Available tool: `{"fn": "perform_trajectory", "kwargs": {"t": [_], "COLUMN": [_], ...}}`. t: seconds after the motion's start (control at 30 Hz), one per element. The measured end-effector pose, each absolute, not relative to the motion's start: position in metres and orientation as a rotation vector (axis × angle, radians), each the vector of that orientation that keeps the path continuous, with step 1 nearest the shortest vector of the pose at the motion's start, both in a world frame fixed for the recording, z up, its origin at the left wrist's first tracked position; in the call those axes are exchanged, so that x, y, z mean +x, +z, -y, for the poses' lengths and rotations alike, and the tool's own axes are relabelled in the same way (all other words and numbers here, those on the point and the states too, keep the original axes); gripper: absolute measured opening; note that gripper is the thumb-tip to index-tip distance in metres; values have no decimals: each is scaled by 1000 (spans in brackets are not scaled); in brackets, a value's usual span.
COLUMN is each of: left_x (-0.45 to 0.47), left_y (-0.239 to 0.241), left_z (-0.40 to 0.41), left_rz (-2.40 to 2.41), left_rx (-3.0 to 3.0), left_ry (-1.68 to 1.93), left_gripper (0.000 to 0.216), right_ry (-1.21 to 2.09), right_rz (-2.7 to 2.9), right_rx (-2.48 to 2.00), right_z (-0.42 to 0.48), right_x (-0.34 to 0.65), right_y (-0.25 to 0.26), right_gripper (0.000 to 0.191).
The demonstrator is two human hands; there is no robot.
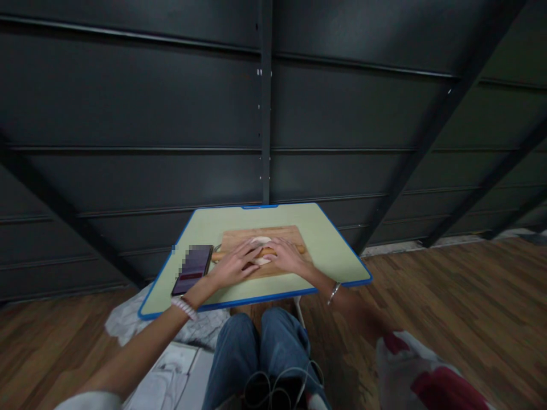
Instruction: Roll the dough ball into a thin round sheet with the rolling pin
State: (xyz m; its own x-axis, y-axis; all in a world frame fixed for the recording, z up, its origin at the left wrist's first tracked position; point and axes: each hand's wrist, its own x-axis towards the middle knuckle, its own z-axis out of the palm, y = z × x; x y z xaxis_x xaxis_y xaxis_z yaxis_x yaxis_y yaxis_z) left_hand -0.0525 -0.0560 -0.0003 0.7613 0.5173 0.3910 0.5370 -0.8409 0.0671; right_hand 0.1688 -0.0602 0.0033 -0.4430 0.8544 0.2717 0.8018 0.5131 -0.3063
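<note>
A rolling pin lies crosswise over a pale, flattened piece of dough on a wooden board, near the middle of the table. The left hand and the right hand rest palm down over the pin, fingers stretched out and not wrapped round it; both ends of the pin stick out past them.

The pin looks like wood, so I would judge it stiff, fairly light and quick to roll; flat palms either side of its middle suit it. The dough should be soft, easily stretched and perhaps sticky (whether it is floured I cannot tell), so it is best lifted by its edge with spread fingers.

As for containers, a white box sits low at the left, below the table, with pale, crumpled material about it; whether anything is inside cannot be made out. A phone or tablet lies on the table beside the board's left edge.
</note>
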Motion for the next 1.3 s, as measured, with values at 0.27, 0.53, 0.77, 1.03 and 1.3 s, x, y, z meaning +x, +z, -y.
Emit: {"fn": "perform_trajectory", "kwargs": {"t": [0.27,0.53,0.77,1.03,1.3], "left_x": [-54,-46,-38,-35,-55], "left_y": [-17,-25,-18,-5,2], "left_z": [69,37,33,32,22], "left_rz": [899,833,717,826,1003], "left_rx": [-2853,-2920,-2890,-2986,-3156], "left_ry": [-706,-776,-525,-469,-521], "left_gripper": [29,35,32,28,36], "right_ry": [222,779,1387,1598,1615], "right_rz": [2148,1620,1028,702,707], "right_rx": [-1430,-1209,-1100,-905,-909], "right_z": [56,31,40,40,40], "right_x": [163,186,193,194,199], "right_y": [-8,0,-12,-8,-13], "right_gripper": [26,34,35,30,33]}}
